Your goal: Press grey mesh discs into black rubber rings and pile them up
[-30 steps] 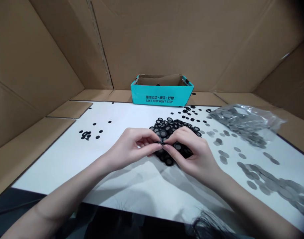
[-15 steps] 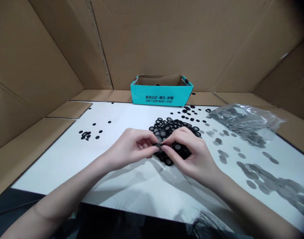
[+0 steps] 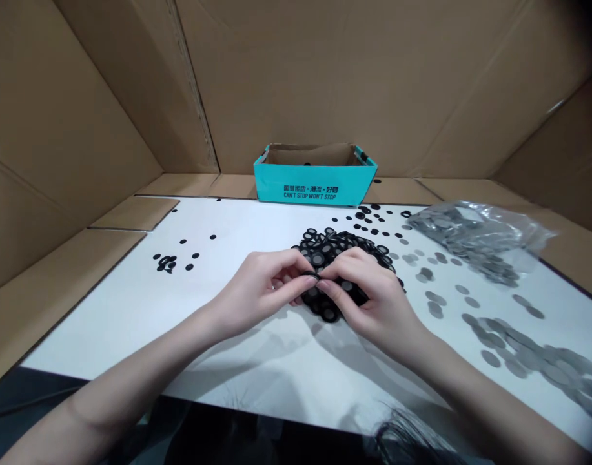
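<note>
Near white table's (image 3: pixel 106 329) edge, left hand (image 3: pixel 259 290), right hand (image 3: pixel 373 300) pinching black ring (image 3: pixel 312 276)

L hand (image 3: pixel 261 290) + R hand (image 3: pixel 373 303) pinching, fingertips together.

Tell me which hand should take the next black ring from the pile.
Right, probably. The right hand already lies on the pile of black rings, while the left hand sits beside it, its fingertips seemingly pinching a black ring.
</note>
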Tool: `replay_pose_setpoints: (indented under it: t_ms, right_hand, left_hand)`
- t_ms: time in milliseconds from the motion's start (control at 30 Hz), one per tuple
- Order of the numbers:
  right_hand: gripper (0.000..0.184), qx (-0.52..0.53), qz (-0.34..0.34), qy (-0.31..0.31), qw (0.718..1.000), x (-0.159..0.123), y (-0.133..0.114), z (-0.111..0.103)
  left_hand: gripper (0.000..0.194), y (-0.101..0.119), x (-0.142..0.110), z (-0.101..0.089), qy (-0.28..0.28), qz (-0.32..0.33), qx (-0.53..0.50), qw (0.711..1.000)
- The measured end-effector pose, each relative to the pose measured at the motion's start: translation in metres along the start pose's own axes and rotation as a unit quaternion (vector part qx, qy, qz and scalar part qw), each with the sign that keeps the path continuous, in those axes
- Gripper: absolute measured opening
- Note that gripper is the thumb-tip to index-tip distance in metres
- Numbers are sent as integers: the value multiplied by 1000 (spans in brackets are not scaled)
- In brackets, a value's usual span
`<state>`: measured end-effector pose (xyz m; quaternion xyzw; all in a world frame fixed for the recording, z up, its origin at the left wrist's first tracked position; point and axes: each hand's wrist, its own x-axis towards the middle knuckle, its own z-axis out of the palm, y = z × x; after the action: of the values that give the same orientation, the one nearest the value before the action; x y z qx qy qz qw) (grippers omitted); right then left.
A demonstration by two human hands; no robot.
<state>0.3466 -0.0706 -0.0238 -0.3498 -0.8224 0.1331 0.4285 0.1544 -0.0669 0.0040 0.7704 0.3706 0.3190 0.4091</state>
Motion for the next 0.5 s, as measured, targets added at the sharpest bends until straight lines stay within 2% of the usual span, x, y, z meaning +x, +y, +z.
replay_pose_setpoints:
  t_ms: [200, 500]
  right_hand:
    - [19, -3, 2, -21, 1000, -1, -4, -1]
    - [18, 0, -11, 0, 1000, -4, -6, 2]
  left_hand:
    - [11, -1, -1, -3, -14, 11, 80, 997]
    - [11, 2, -1, -7, -55, 7, 112, 992]
